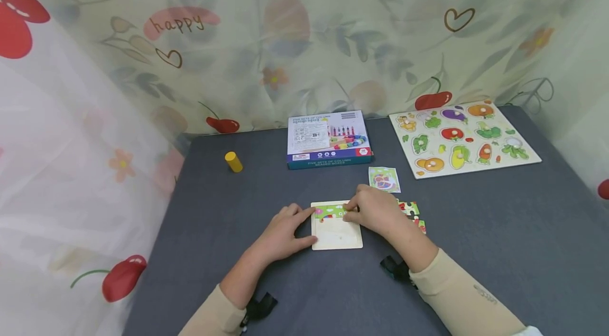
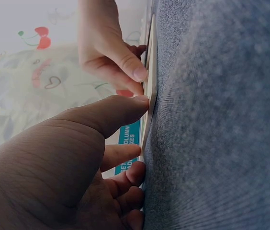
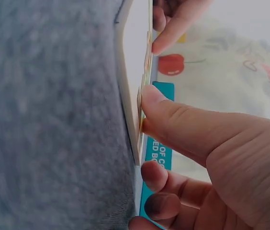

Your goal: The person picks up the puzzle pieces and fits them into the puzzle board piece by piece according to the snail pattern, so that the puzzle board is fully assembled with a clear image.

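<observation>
A pale square puzzle tray lies flat, with a strip of green puzzle pieces along its far side. My left hand spreads its thumb and index finger against the tray's left edge; in the left wrist view that hand touches the rim. At the tray's upper right, my right hand pinches a small puzzle piece between thumb and index finger, mostly hidden by the fingertips. The right wrist view has this hand low over the tray. More colourful pieces lie beside the right wrist, partly covered.
Behind the tray are a blue-and-white box and a small picture card. A large vegetable puzzle board lies at the back right, a yellow cylinder at the back left. Patterned curtains hang behind the dark table.
</observation>
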### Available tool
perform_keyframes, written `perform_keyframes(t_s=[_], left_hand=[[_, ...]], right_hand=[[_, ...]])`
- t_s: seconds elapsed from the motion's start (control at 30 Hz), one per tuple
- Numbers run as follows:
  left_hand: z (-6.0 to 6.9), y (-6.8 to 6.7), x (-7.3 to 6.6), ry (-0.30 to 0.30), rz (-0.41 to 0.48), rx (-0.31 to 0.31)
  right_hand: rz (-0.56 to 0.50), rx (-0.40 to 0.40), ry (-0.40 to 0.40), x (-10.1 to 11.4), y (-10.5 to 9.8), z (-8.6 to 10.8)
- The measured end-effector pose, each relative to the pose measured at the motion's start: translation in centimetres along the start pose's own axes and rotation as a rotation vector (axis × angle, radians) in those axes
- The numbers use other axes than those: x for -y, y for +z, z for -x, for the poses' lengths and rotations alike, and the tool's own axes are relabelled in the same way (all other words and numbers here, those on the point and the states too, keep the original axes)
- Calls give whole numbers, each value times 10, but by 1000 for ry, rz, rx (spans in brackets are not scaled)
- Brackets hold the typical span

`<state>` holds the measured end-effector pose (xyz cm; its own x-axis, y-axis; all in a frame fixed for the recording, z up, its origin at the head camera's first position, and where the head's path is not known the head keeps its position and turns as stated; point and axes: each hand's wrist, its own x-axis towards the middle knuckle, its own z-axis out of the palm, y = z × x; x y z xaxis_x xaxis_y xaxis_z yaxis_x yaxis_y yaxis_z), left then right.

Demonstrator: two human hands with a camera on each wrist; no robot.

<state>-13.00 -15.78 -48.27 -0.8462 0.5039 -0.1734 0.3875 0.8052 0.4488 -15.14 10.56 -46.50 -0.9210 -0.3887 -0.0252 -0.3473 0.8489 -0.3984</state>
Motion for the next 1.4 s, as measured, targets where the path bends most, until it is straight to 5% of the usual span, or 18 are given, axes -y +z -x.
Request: perform_keyframes(t_s=[0.33, 0.7, 1.1, 1.4], left_hand=[[0, -1, 0, 7, -3, -16], [0, -1, -1, 18, 3, -21], [-1, 0, 0, 10, -5, -24], [-1, 1, 0, 5, -5, -23]], right_hand=[[23, -42, 47, 6, 6, -3], [58, -91, 5, 9, 8, -3], [-63, -106, -38, 21, -43, 15], [-83, -198, -87, 22, -78, 36]])
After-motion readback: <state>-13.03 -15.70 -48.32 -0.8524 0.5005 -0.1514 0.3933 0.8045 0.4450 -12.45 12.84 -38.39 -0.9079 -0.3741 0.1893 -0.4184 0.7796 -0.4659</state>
